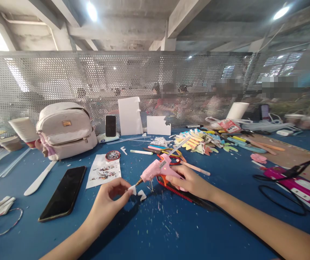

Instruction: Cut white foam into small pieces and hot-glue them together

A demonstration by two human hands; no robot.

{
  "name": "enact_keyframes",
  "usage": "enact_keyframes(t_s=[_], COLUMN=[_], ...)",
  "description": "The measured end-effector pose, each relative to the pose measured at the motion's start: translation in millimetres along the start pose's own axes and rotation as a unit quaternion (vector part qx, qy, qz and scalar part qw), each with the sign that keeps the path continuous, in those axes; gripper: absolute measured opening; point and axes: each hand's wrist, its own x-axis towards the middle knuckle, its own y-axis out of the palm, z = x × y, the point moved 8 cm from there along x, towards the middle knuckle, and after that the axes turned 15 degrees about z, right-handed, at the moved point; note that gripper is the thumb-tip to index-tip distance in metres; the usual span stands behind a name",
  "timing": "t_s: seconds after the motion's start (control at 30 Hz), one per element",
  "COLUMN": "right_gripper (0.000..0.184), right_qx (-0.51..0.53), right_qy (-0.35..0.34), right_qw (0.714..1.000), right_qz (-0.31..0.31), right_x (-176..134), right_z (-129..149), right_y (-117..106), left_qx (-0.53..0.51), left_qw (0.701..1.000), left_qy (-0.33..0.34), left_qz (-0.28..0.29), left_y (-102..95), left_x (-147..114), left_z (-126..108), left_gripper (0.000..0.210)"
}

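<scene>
My right hand (188, 178) is wrapped round the handle of a pink hot glue gun (156, 169), its nozzle pointing down to the left. Between thumb and fingertips, my left hand (114, 196) pinches a small white paper piece (133, 189). The nozzle tip is at this piece; whether they touch I cannot tell. Just to the right of the pinched piece is another white scrap (142, 195). Under the glue gun, a red and black tool (175, 190) lies partly hidden by my right hand. Scissors with red handles (174, 159) lie behind the gun.
A black phone (62, 193) and a white sheet with colourful bits (95, 178) lie left. Behind stand a pale backpack (66, 131) and white cards (130, 117). Cut paper shapes (195, 141) are heaped at the back. A magenta power strip (297, 184) with a black cable lies right.
</scene>
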Motion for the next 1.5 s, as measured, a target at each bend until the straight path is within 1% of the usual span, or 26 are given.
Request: enact_keyframes(t_s=[0.23,0.5,0.77,1.07,1.33,1.43,1.5], right_gripper=[0.046,0.049,0.046,0.047,0.047,0.049,0.050], right_qx=[0.001,0.005,-0.004,0.002,0.009,0.012,0.014], right_qy=[-0.002,-0.003,-0.007,-0.005,-0.007,-0.007,-0.015], right_qw=[1.000,1.000,1.000,1.000,1.000,1.000,0.999], right_qz=[0.005,0.007,0.005,0.005,0.007,-0.005,-0.027], right_x=[1.0,0.9,0.7,1.1,0.9,0.0,-3.0], right_z=[-1.3,0.8,4.0,1.0,-1.1,-0.1,3.1], right_y=[0.9,1.4,1.3,0.9,2.0,-3.5,-14.3], left_qx=[0.039,0.042,0.050,0.050,0.040,0.042,0.050], left_qw=[0.999,0.999,0.999,0.999,0.999,0.999,0.999], left_qy=[0.003,0.003,0.005,0.005,0.004,0.006,0.007], left_qz=[0.022,0.017,0.018,0.011,0.010,0.011,0.015], left_y=[1.4,-0.6,-0.1,-1.4,-1.3,-2.0,-2.3], left_x=[-0.3,1.4,1.4,1.1,1.5,0.6,0.4], left_z=[-2.2,-0.8,-0.1,0.2,1.0,-1.3,-3.4], left_gripper=[0.026,0.026,0.025,0.023,0.026,0.029,0.030])
